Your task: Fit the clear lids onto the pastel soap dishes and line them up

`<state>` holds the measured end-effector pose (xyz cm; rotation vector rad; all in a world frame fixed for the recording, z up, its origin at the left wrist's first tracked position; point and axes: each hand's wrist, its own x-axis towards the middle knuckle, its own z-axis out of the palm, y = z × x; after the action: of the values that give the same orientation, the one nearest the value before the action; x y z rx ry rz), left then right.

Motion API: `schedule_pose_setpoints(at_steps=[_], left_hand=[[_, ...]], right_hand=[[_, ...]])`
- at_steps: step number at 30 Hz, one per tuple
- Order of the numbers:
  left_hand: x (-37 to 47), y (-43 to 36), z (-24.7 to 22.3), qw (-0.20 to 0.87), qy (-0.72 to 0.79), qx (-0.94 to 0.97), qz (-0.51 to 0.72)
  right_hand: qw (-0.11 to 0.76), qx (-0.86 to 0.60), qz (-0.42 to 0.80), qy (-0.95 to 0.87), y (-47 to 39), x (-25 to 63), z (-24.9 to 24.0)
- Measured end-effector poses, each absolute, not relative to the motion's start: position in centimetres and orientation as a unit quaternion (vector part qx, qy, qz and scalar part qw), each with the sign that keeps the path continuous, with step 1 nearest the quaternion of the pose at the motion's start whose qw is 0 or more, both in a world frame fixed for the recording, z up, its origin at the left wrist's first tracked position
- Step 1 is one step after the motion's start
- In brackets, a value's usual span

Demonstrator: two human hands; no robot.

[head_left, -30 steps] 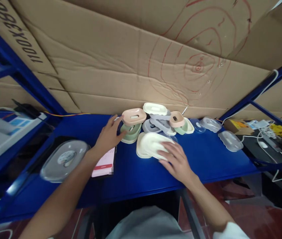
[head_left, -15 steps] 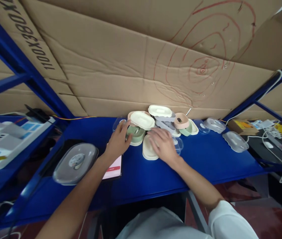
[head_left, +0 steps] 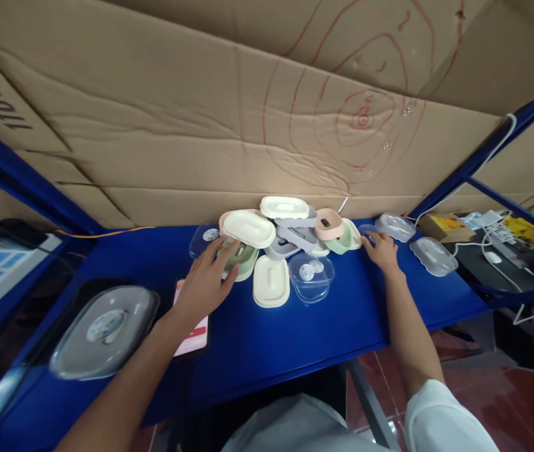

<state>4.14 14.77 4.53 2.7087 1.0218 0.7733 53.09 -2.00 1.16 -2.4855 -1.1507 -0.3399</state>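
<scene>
My left hand [head_left: 208,275] lies at the left of a heap of pastel plastic box parts, its fingers spread against a green lid [head_left: 240,255]. Over that green piece rests a cream oval lid [head_left: 248,228]. Out at the heap's right side, my right hand [head_left: 382,252] has its fingertips at a small clear plastic piece [head_left: 367,230], largely covered by the hand; whether it grips it is unclear. Between the hands are a cream lid [head_left: 271,282] with a raised grip and overlapping clear covers [head_left: 312,285]. Grey pieces [head_left: 297,238] and a pink one [head_left: 329,223] are heaped behind.
Two clear covers, one at the back [head_left: 395,226] and one nearer [head_left: 433,256], lie at the right. A large clear-lidded container [head_left: 105,333] and a phone [head_left: 196,339] are at the left. Cardboard [head_left: 177,125] walls the back of the blue table [head_left: 267,348].
My right hand has left the cream lid and moved right to the small clear piece. My left hand stays by the green lid. The view has shifted slightly.
</scene>
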Motion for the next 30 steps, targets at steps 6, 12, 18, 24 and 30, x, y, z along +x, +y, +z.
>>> schedule_pose_setpoints(at_steps=[6, 12, 18, 24, 30], left_hand=[[4.0, 14.8, 5.0, 0.069, 0.336, 0.898, 0.275], [3.5, 15.0, 5.8, 0.061, 0.349, 0.89, 0.287], [4.1, 14.0, 5.4, 0.066, 0.318, 0.898, 0.296], [4.9, 13.1, 4.8, 0.083, 0.28, 0.909, 0.297], [4.7, 13.4, 4.7, 0.072, 0.278, 0.905, 0.314]], right_hand=[[0.204, -0.902, -0.181, -0.336, -4.4, 58.0, 5.1], [0.169, -0.967, -0.087, -0.172, -11.6, 63.0, 5.7], [0.25, -0.897, -0.277, -0.236, -19.0, 57.5, 0.0], [0.271, -0.819, -0.264, -0.432, -18.6, 48.1, -1.7], [0.288, -0.767, -0.241, -0.521, -13.1, 42.7, 0.9]])
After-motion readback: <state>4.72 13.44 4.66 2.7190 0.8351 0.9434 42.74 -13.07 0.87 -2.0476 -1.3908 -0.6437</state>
